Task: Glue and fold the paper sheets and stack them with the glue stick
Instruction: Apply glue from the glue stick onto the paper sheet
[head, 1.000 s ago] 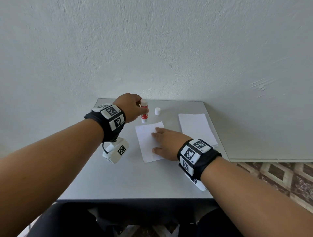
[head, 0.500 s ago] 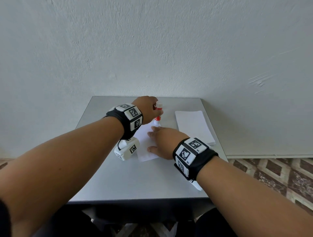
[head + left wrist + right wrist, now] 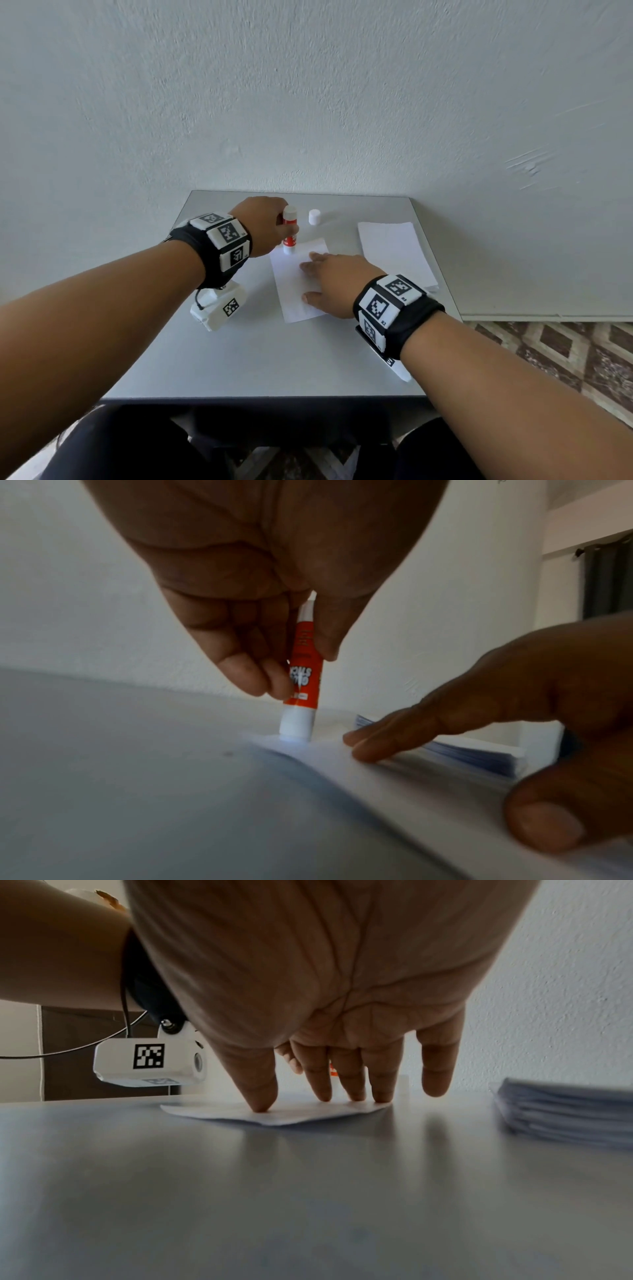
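Left hand [image 3: 263, 224] grips the glue stick [image 3: 289, 229] between curled fingers [image 3: 240, 666] and thumb, the stick held upright with its open white end touching the far left corner of the single paper sheet [image 3: 294, 284]. In the left wrist view the red label band sits between the fingertips and the white lower end meets the paper. Right hand [image 3: 334, 282] lies spread on the same sheet, fingers straight; the right wrist view shows the thumb and three fingertips [image 3: 260, 1096] pressing the paper onto the desk [image 3: 239, 359], the little finger raised clear of the surface. The sheet lies near the middle of the desk, somewhat toward its far edge, with its long side running away from the person. The white cap [image 3: 314, 217] stands alone near the far edge of the desk, just right of the glue stick and apart from it. A stack of paper sheets [image 3: 394, 250] rests along the right edge of the desk, apart from the single sheet.

Compared with half a second earlier, the left hand has drawn back to the left, so that the glue stick now stands at the sheet's far left corner instead of near its far right corner, and the cap, then hidden behind the hand, is again in view. One second earlier the stick stood at much the same corner as now. The right hand has kept its flat hold on the sheet throughout.
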